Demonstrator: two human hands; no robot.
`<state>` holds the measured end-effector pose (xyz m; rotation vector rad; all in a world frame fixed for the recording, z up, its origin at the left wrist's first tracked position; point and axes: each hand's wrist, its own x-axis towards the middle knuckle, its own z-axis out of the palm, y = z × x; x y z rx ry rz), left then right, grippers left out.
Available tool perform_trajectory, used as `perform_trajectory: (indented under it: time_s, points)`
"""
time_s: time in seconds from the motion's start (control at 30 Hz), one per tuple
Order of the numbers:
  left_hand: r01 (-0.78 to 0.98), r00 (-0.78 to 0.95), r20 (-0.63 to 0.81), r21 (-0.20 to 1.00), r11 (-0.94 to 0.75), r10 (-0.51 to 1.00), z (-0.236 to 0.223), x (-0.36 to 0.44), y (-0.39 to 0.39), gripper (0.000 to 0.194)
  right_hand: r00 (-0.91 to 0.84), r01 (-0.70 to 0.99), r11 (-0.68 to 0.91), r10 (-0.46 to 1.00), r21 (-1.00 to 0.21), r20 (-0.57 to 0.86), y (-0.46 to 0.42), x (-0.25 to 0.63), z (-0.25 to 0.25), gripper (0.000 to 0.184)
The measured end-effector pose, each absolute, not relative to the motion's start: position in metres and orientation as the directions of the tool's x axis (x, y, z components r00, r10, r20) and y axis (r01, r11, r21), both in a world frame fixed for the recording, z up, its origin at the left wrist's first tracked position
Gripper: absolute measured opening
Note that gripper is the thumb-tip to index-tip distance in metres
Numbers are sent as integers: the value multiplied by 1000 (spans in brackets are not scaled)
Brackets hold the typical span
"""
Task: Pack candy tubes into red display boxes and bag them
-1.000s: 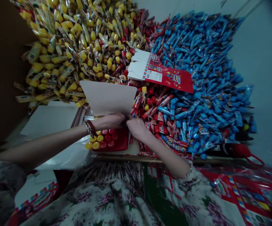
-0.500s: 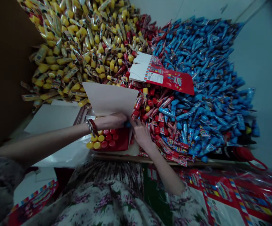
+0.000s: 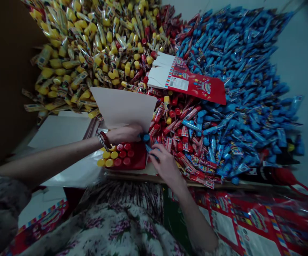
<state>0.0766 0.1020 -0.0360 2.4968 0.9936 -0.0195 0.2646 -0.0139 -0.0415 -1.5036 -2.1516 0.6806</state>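
Note:
My left hand [image 3: 124,134] lies at the lower edge of a raised white card flap [image 3: 123,106], its fingertips against a blue cap [image 3: 145,137]. My right hand [image 3: 167,167] pinches a blue-wrapped candy tube [image 3: 151,150]. I cannot tell whether cap and tube are one piece. Below my left hand sits a red display box [image 3: 140,156], attached to the flap, with yellow and red capped candies [image 3: 113,154] standing in rows.
Heaps of yellow candies [image 3: 90,46], red candies [image 3: 180,135] and blue candies [image 3: 236,71] fill the surface ahead. A flat red carton blank [image 3: 188,80] lies on them. A wooden edge [image 3: 154,179] runs below, above printed red cards under plastic [image 3: 249,220].
My right hand has moved down and right, away from my left hand. The blue tube now shows between my hands. The view has shifted slightly.

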Motion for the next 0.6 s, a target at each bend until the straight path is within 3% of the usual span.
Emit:
perform_trajectory:
  time_s: [0.13, 0.2, 0.5, 0.6]
  points:
    - [637, 767, -214, 367, -678, 605, -43, 79, 101, 15, -370, 846, 262, 915, -465, -158, 4, 247, -48, 21]
    - [634, 771, -224, 356, -686, 596, -45, 82, 101, 20, -373, 851, 244, 904, -465, -208, 14, 245, -45, 22]
    - [671, 731, -155, 340, -659, 664, -39, 75, 99, 21, -116, 865, 143, 990, -482, 85, 12, 236, -56, 26]
    - [682, 718, -139, 333, -651, 682, -46, 71, 88, 21, -130, 883, 151, 989, -445, 76, 6, 235, -55, 29]
